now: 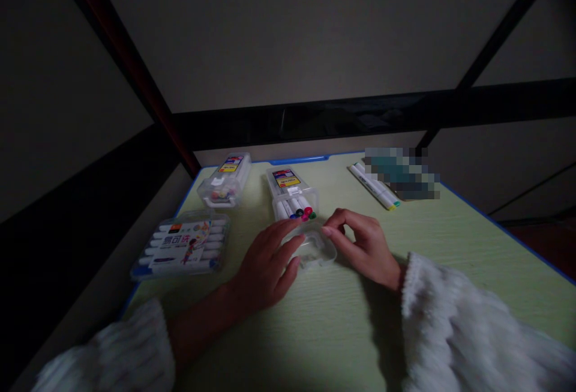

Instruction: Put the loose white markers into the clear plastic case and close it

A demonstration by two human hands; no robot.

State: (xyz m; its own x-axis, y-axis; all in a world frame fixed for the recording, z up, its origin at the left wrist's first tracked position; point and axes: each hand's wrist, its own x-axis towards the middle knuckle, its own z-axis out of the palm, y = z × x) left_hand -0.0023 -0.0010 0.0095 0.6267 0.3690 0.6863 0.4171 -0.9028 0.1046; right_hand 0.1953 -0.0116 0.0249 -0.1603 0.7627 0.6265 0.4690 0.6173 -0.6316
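In the middle of the table lies a clear plastic marker case [292, 191] with its near end open. Several white markers with red, black, blue and green ends [302, 213] show in that opening. The case's clear lid [315, 251] hangs forward, flat toward me. My left hand [272, 260] is over the lid's left side with fingers stretched and apart; whether a fingertip touches it I cannot tell. On the other side, my right hand [362, 245] has thumb and forefinger pinched at the lid's right edge.
A second clear marker case [227, 179], closed, stands at the back left. Nearer on the left lies a flat pack of white markers [182, 247]. Two loose white markers [373, 186] lie at the back right beside a blurred-out teal item [400, 173]. A wall rises behind the table.
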